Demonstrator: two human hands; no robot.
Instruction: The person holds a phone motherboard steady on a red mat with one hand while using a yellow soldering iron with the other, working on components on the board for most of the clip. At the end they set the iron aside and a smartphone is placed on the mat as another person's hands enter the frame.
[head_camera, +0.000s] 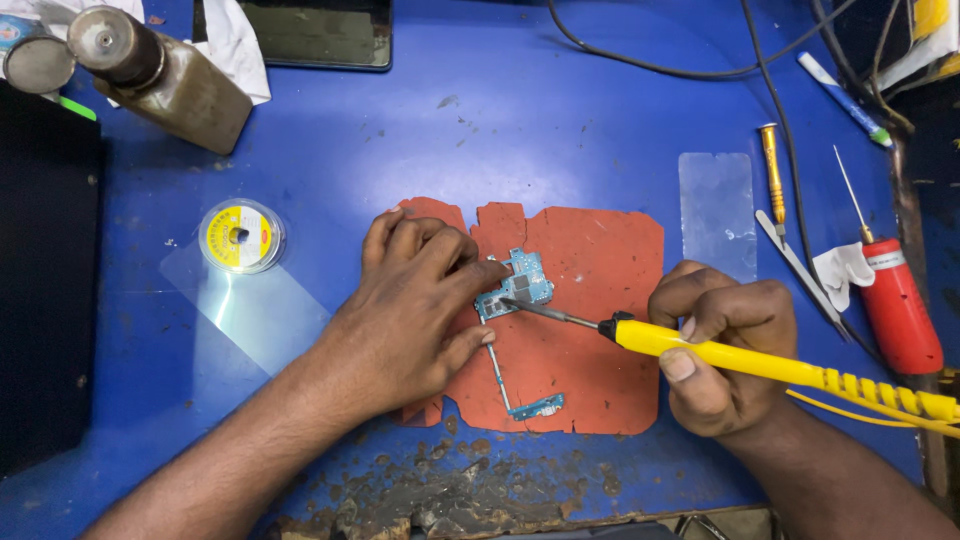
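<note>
Containers: we see a grimy brown bottle (175, 82) lying tilted at the top left, its round cap toward the corner; we cannot tell what is in it; just below it sits a clear round case (241, 236) holding a yellow spool.
Left hand: our left hand (415, 310) lies palm down on the red mat (590, 300), fingers bent, fingertips pressing on the left edge of the small blue circuit board (518, 283); it pins the board rather than closing around it.
Right hand: our right hand (725, 345) is clenched around the yellow soldering iron (740, 355), thumb along the handle.
Iron's direction: its long axis runs from lower right to upper left; the metal tip meets the board's lower edge.
Board's place: near the mat's centre, with a thin flex strip (500, 385) running down to a small blue part by the mat's lower edge.
Surroundings: blue table (500, 130); red tube (897, 300) and tweezers (800, 265) at the right.
</note>
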